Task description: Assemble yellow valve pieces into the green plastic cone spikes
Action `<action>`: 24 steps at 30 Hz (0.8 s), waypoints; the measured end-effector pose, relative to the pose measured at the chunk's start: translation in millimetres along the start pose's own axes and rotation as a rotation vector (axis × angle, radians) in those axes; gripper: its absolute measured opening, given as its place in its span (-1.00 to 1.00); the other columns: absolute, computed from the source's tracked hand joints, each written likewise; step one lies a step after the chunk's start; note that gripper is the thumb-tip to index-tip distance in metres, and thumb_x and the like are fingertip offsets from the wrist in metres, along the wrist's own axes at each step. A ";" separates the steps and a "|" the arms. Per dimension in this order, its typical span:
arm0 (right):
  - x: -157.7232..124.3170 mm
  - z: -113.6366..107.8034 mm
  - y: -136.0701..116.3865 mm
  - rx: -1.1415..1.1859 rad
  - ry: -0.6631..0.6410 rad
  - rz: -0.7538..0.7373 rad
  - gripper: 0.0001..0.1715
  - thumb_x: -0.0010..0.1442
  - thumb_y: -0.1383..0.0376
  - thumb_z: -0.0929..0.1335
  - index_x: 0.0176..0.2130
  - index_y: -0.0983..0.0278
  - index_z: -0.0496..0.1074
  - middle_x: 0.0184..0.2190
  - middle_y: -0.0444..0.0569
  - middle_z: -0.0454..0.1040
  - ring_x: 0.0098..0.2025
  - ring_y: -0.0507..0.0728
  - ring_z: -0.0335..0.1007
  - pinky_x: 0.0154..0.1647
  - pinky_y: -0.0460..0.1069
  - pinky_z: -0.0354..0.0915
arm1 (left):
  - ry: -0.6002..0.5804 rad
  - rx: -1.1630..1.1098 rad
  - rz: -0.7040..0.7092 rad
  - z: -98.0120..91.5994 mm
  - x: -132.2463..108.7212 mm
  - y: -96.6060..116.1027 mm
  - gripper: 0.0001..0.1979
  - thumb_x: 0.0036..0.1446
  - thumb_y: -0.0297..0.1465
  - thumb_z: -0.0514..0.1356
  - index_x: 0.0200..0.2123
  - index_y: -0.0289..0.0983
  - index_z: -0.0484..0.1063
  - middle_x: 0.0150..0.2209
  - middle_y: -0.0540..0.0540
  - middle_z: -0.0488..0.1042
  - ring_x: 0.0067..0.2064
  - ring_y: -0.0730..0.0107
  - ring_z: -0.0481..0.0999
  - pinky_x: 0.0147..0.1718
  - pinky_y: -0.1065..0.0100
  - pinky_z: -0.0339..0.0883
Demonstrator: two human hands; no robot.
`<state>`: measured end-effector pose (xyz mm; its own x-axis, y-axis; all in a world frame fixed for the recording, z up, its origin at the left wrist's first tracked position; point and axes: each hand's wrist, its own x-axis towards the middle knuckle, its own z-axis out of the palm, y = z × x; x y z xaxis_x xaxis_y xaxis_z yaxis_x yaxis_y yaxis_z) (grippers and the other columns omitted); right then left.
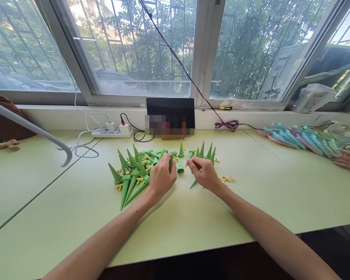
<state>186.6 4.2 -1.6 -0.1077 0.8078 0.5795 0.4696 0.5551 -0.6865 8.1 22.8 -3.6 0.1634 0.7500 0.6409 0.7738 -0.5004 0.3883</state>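
Many green plastic plant-watering spikes (130,186) lie and stand on the table, most of them left of and behind my left hand (163,173). That hand is closed, its thumb and fingers around a green spike (172,159) that they partly cover. My right hand (204,172) is closed in a pinch; whatever small piece sits at its fingertips is too unclear to name. Between the hands a single green spike (180,168) lies with its open end toward me. Small yellow valve pieces (227,179) are scattered beside my right hand, and others lie among the spikes.
A dark screen (170,114) stands against the window ledge. To its left is a white power strip (112,133) with cables. At the right lie bagged coloured items (306,138), with another person's hand (348,159) beside them. A white curved bar (32,128) crosses the left side.
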 end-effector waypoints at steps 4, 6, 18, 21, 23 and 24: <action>-0.7 0.6 0.9 -0.014 -0.009 -0.003 -0.54 0.39 0.09 0.23 -0.46 0.26 0.37 -0.62 -0.18 0.25 -0.56 0.01 0.10 -0.49 -0.07 0.07 | -0.009 0.065 -0.077 -2.5 1.3 -0.4 -0.83 0.27 -0.41 0.07 -0.08 -0.24 0.33 -0.27 -0.14 0.54 -0.29 0.17 0.55 -0.39 0.30 0.20; -0.9 0.9 1.6 -0.015 -0.014 -0.003 -0.53 0.39 0.08 0.22 -0.46 0.26 0.37 -0.62 -0.18 0.24 -0.56 0.01 0.10 -0.49 -0.07 0.08 | -0.017 0.096 -0.103 -3.5 1.9 -0.3 -0.82 0.27 -0.41 0.07 -0.07 -0.25 0.33 -0.26 -0.16 0.55 -0.30 0.15 0.55 -0.41 0.30 0.17; -1.6 1.6 4.8 -0.010 -0.042 0.000 -0.54 0.40 0.09 0.23 -0.44 0.27 0.39 -0.63 -0.18 0.24 -0.57 0.00 0.09 -0.49 -0.06 0.06 | -0.062 0.087 -0.135 -3.3 1.1 0.9 -0.76 0.23 -0.41 0.08 -0.03 -0.25 0.32 -0.32 -0.11 0.52 -0.35 0.18 0.52 -0.41 0.31 0.17; -1.7 1.6 4.5 -0.012 -0.045 -0.004 -0.53 0.40 0.09 0.22 -0.44 0.27 0.39 -0.63 -0.18 0.24 -0.56 0.00 0.09 -0.49 -0.06 0.07 | -0.075 0.077 -0.146 -3.4 1.2 1.3 -0.74 0.22 -0.42 0.08 -0.01 -0.25 0.32 -0.32 -0.10 0.53 -0.36 0.19 0.52 -0.43 0.32 0.17; -1.5 1.8 4.5 -0.012 -0.049 -0.005 -0.53 0.40 0.08 0.22 -0.45 0.27 0.39 -0.63 -0.18 0.25 -0.56 0.00 0.09 -0.49 -0.06 0.07 | -0.078 0.072 -0.149 -3.7 1.3 1.3 -0.74 0.22 -0.41 0.08 -0.01 -0.25 0.33 -0.32 -0.10 0.53 -0.37 0.19 0.52 -0.43 0.32 0.16; -1.4 2.0 4.6 -0.010 -0.050 -0.006 -0.53 0.40 0.08 0.22 -0.45 0.27 0.38 -0.63 -0.18 0.24 -0.57 0.01 0.09 -0.49 -0.06 0.07 | -0.078 0.070 -0.151 -3.9 1.4 1.3 -0.75 0.23 -0.40 0.08 -0.02 -0.25 0.33 -0.33 -0.10 0.53 -0.37 0.19 0.52 -0.44 0.32 0.16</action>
<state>187.2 6.0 -6.5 -0.1537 0.8135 0.5609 0.4776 0.5580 -0.6786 7.0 21.5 0.3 0.0876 0.8470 0.5243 0.8331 -0.3508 0.4276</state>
